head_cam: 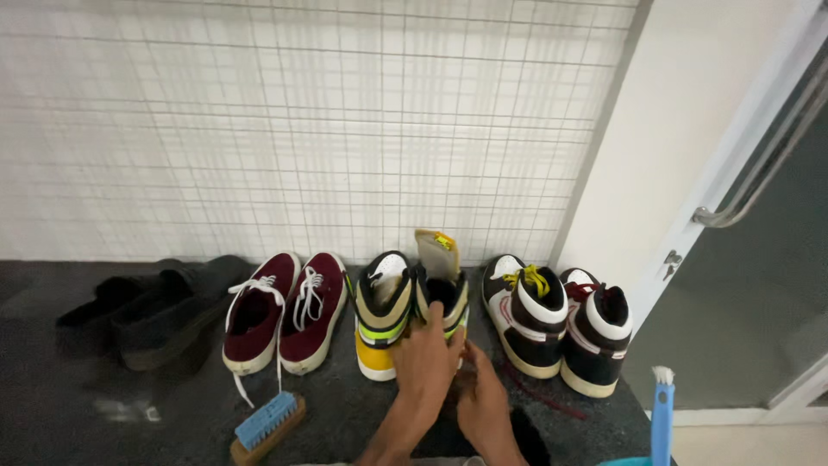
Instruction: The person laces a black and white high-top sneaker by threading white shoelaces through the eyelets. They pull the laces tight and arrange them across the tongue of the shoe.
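A: Item one, the hands. What are they doing?

B: The left hand is gripping the heel of the yellow and black high-top, fingers clamped over its back. The right hand is pressing against the same shoe lower down, just right of the left hand; whether its fingers are closing on anything, I cannot tell.

A: Item two, where is that high-top sitting?

B: It is standing on the dark speckled surface against the white tiled wall, tongue sticking upright. Taking it as the landmark: its partner shoe is touching it on the left.

A: Item three, the rest of the row?

B: Further left of the high-top, a pair of maroon sneakers with white laces is lying side by side, and beyond them a pair of black shoes. Just right of the high-top, a pair of black and white high-tops is standing, one with yellow laces, one with red.

A: Item four, tools?

B: A wooden brush with blue bristles is lying left of and nearer than the high-top. A blue-handled brush is showing well to its right, at the surface's edge.
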